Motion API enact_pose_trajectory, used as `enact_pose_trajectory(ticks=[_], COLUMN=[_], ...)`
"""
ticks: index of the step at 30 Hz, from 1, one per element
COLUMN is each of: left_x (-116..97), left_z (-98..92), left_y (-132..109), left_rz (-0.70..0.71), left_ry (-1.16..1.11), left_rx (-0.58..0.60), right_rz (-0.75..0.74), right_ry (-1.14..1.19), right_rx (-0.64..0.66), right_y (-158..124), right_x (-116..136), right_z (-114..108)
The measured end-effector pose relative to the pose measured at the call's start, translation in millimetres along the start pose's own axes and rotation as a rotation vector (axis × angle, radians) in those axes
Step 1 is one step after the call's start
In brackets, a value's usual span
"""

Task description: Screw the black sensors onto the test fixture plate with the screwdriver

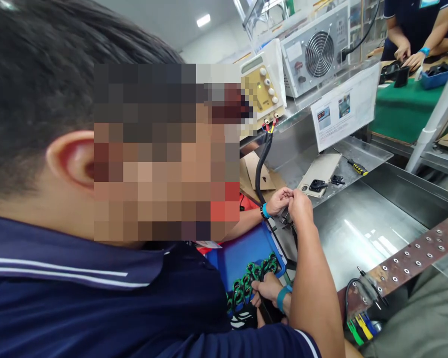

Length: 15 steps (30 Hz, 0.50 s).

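Note:
Past a co-worker's forearm, my right hand [271, 289], with a teal wristband, is closed at a blue tray [229, 258]; its fingers press round something dark that I cannot make out. Just below it, partly hidden by the co-worker's arm, is a small part of what looks like my left hand [261, 318], its fingers not clear. Green-and-black ring-shaped coils [242, 288] lie in the tray, beside and beyond my right hand. Black-and-white striped material [242, 318] shows near the lower hand.
A co-worker's head and navy shirt [97, 308] fill the left; their hands [293, 201] meet above the bench. A metal shelf [366, 151] bears a flat plate [321, 171], black parts and a screwdriver [357, 167]. Leads [364, 325] hang by a riveted strip [414, 253].

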State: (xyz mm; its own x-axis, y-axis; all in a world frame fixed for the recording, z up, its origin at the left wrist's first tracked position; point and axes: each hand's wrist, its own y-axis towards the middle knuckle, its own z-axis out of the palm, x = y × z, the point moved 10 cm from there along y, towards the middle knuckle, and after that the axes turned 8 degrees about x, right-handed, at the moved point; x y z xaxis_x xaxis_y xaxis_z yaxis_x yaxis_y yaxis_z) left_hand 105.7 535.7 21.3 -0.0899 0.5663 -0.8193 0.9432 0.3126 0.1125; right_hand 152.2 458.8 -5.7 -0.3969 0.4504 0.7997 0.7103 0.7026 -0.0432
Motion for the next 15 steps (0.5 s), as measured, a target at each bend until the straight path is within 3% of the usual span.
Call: enact_pose_trajectory(ticks=[4, 7, 10, 12, 13, 15], left_x=[5, 6, 16, 38, 57, 114], left_z=[5.0, 14.2, 28.7, 37.2, 38.1, 40.2], left_y=[-11, -48, -118, -174, -204, -270], left_rz=[-0.051, -0.152, -0.283, -0.383, -0.48, -0.893], left_ry=[-0.048, -0.058, -0.057, -0.052, -0.057, -0.136], left_rx=[0.042, 0.07, 0.098, 0.108, 0.088, 0.039], right_rz=[-0.021, 0.012, 0.072, 0.136, 0.172, 0.225], right_ry=[-0.104, -0.029, 0.069, 0.102, 0.11, 0.128], right_rx=[-0.036, -0.046, -0.113, -0.204, -0.248, -0.315], right_y=[3, 7, 9, 6, 5, 2], right_x=[8, 2, -18, -38, -48, -64], right_z=[-1, -13, -42, -69, -81, -97])
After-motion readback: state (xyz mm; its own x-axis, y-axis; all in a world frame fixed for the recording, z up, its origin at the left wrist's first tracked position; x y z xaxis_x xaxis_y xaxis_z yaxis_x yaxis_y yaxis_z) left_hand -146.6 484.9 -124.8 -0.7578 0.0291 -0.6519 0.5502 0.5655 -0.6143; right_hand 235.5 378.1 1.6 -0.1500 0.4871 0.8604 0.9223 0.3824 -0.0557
